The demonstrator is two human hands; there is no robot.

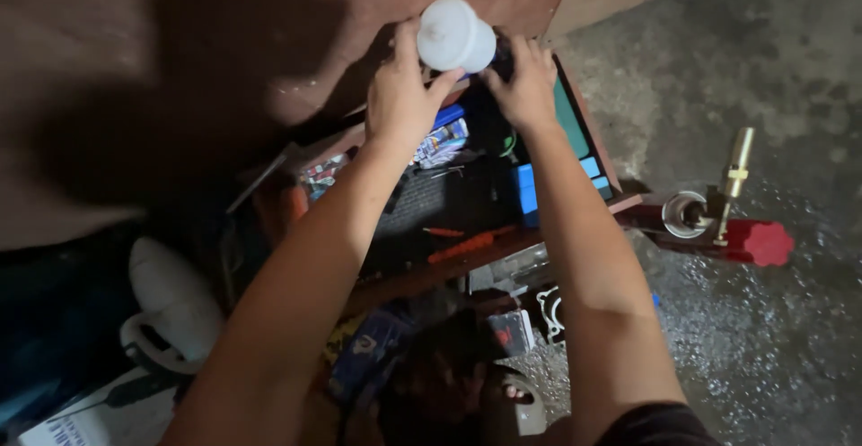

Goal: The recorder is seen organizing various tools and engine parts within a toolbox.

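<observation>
Both my arms reach forward over an open wooden drawer (620,196) full of small items. My left hand (404,96) and my right hand (525,82) together hold a white plastic jar (453,35) with a round lid, raised above the drawer's far end. The left fingers wrap its left side; the right hand grips it from the right and below. Inside the drawer lie blue boxes (526,190), a green flat piece (567,118), an orange-handled tool (467,246) and a dark mesh pad (431,203).
A red gas canister with a brass torch head (727,217) lies on the concrete floor to the right. A white plastic object (171,307) sits at lower left. A brown board (180,69) fills the upper left. Clutter and a sandalled foot (516,397) lie below the drawer.
</observation>
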